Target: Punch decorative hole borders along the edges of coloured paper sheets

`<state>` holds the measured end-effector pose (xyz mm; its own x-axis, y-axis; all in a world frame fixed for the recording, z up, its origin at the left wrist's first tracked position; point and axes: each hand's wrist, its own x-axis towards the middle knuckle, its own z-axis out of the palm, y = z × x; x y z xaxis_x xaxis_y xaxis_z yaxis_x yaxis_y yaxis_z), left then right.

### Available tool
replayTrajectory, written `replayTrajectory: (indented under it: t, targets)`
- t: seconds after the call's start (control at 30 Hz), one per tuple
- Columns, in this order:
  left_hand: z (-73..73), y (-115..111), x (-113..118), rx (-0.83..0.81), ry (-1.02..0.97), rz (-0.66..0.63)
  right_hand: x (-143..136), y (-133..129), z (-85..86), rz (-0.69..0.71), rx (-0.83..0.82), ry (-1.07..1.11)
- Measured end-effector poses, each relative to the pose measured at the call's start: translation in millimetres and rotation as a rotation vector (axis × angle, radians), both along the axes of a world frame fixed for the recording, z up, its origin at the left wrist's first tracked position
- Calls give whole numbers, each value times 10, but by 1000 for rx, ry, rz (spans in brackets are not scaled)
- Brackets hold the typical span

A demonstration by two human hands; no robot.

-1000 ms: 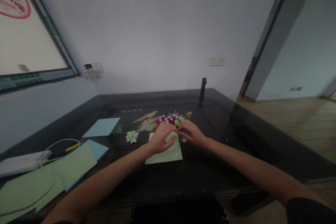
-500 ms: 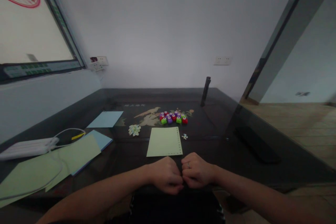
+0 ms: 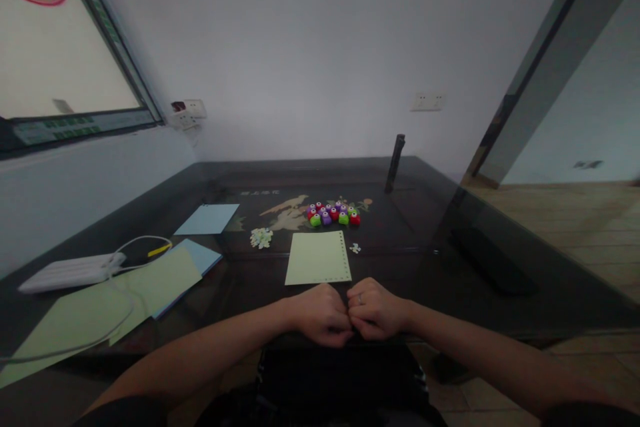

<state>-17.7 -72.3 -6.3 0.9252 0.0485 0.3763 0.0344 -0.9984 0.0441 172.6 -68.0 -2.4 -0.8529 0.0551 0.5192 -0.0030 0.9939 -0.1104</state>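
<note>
My left hand (image 3: 323, 315) and my right hand (image 3: 376, 309) are both curled into fists at the table's near edge, knuckles facing each other and almost touching. Nothing shows in either one. Just beyond them lies a pale green sheet of paper (image 3: 319, 257) with punched holes down its right side. Left of the sheet is a small heap of jigsaw puzzle pieces (image 3: 261, 237); to its right sits a small puzzle piece or joined pair (image 3: 355, 248). Behind the sheet stand several small red, purple and green toys (image 3: 334, 214) with eye-like tops.
On the left are a white power strip (image 3: 73, 272) with a cable, more green sheets (image 3: 85, 313) and blue sheets (image 3: 207, 219). A dark upright stick-like object (image 3: 395, 163) stands at the back right. A flat black object (image 3: 493, 260) lies on the right of the dark table (image 3: 400, 240).
The camera view has tilted slightly, so the whole scene sits a little higher and further right. Both fists keep their place and shape, and nothing on the table has moved.
</note>
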Motion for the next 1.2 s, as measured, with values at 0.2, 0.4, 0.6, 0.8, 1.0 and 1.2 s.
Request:
replayTrajectory:
  t: [0.2,0.4,0.6,0.8,1.0,1.2]
  targets:
    - [-30,7,-4,-30,43,13,-6,-3,-14,12,-10,-27]
    - [-41,13,13,-74,97,38,-26,-1,-7,11,-39,3]
    - [-5,12,27,-99,131,48,-31,-4,5,-7,-66,-83]
    - [3,9,24,-123,131,46,-28,-5,1,-29,-71,-152]
    - [5,13,18,-144,157,68,-13,11,-34,-46,-87,-202]
    - [18,6,28,-142,157,75,-10,25,-62,-55,-84,-204]
